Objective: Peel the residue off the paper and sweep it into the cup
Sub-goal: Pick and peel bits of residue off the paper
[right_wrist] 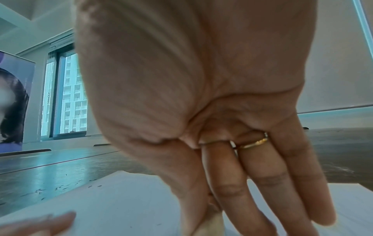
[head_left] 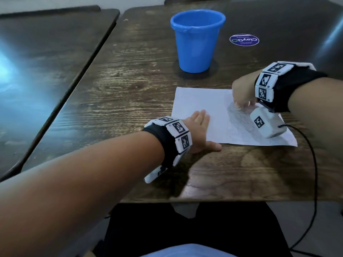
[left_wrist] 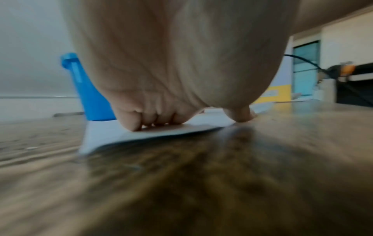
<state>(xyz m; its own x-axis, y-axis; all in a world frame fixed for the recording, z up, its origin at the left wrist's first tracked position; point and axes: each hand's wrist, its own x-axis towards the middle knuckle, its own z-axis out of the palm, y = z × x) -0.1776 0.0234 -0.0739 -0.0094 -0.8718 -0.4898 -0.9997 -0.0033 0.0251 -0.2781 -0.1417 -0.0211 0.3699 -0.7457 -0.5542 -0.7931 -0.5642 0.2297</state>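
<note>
On the paper's [head_left: 204,108] right half, the right hand [head_left: 243,93] is pinching at grey residue [head_left: 239,119]; the flat, open left hand [head_left: 199,127] is pinning the sheet; the cup [head_left: 196,41] is standing at eleven o'clock from the residue.

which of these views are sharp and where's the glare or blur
Head view: mostly sharp; pale blue glare on the left table, the right hand slightly motion-blurred over the paper. Left wrist view: tabletop in front smeared out of focus, the left hand soft, blue cup bent by the wide lens. Right wrist view: palm fills the picture, the fingers fairly crisp, a teal cast.
</note>
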